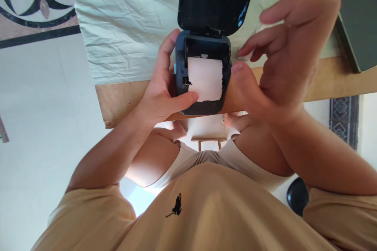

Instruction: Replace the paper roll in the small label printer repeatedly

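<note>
A small dark label printer [180, 74] is at the table's near edge, its black lid [210, 2] swung up and away from me. Inside its bay lies a white paper roll [205, 78] with a ragged right edge. My left hand [160, 90] grips the printer's left side, the thumb reaching over the front rim to the roll's lower left corner. Just right of the printer is my right hand [290, 43], palm turned partly up and fingers apart, with nothing visible in it. Its thumb tip comes close to the printer's right wall; whether they touch I cannot tell.
A pale green wrinkled cloth [123, 27] covers most of the wooden table [123, 104], leaving a bare strip along the near edge. A dark flat case or device [357, 19] lies at the right. Below are my legs and a wooden stool bar [209, 139].
</note>
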Tool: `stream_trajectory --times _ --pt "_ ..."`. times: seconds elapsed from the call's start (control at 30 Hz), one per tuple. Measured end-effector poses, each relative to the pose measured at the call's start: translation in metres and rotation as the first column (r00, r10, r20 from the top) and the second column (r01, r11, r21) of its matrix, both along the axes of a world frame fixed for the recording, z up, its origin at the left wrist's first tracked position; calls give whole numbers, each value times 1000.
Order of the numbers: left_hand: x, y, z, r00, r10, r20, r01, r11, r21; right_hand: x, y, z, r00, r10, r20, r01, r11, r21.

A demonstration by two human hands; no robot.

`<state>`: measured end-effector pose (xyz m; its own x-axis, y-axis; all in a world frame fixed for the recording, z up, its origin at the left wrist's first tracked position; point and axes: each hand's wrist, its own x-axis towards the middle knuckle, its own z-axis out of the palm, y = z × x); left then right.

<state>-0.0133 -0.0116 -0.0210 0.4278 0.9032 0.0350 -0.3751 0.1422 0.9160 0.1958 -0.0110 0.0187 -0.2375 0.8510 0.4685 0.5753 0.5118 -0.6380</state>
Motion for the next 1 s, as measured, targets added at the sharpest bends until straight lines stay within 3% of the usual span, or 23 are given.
stream_trajectory --times 0.13,0.27,0.43,0.53,0.63,0.8,1.0 --pt "-1 1 -2 999 -5 -32 6 1000 23 -4 2 -3 977 33 -213 -41 999 -30" --pt "-2 2 -5 1000 -20 -12 20 998 61 -3 5 -3 926 6 -378 -2 1000 10" --pt "-3 4 -12 998 -56 -7 56 989 134 0 3 -5 960 135 -247 -136 991 13" --pt "-2 3 -10 998 -66 25 61 985 160 -2 -4 1 985 147 -94 -155 984 -86" --pt "1 -2 -2 999 33 -3 -33 996 88 -5 -9 8 992 125 -23 -127 962 -241" --pt "2 -11 10 989 124 -79 -129 990 -58 -4 -8 10 996 88 -14 -80 817 -571" --pt "-1 -13 14 980 112 -165 -132 985 -113 -2 -3 4 986 161 43 -92 740 -666"
